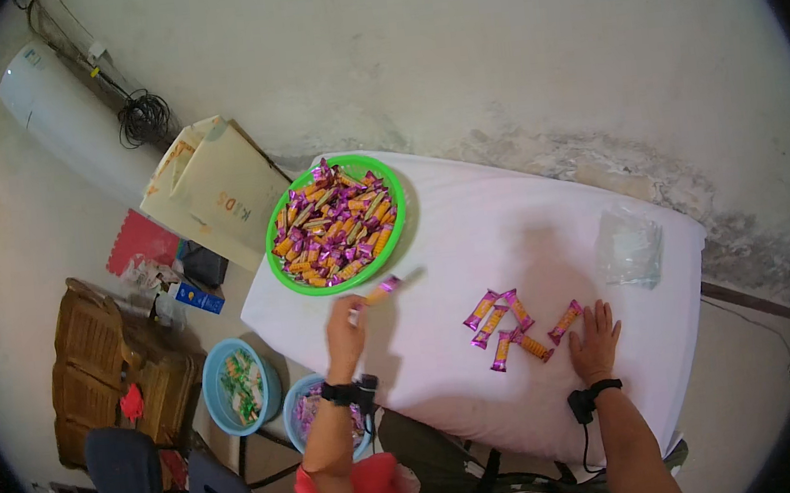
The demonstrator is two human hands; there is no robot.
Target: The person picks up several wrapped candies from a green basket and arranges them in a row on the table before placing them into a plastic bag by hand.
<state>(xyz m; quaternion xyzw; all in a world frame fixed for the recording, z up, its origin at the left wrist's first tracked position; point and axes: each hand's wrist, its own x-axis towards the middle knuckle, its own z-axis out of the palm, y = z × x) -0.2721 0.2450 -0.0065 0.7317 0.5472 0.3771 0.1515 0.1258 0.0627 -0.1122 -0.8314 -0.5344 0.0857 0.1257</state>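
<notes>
Furniture of brown wood (88, 371) stands well left of the green basket (399, 210), which is heaped with purple-and-orange packets (331, 224). A cream board (232, 181) stands just left of the basket, a blue bucket (271, 391) on its near-left side. Right of the basket, loose packets (490, 326) lie on the white-covered table (467, 201), between the hands; farther right lies clear plastic (631, 247). Hands are well apart: the left hand (344, 332), just on the basket's near side, pinches one packet (385, 290) by its end; the right hand (596, 346), well right of the basket, lies palm down, fingers extended, beside the loose packets. Dark lettering marks the board; wrapper print is too small to read.
</notes>
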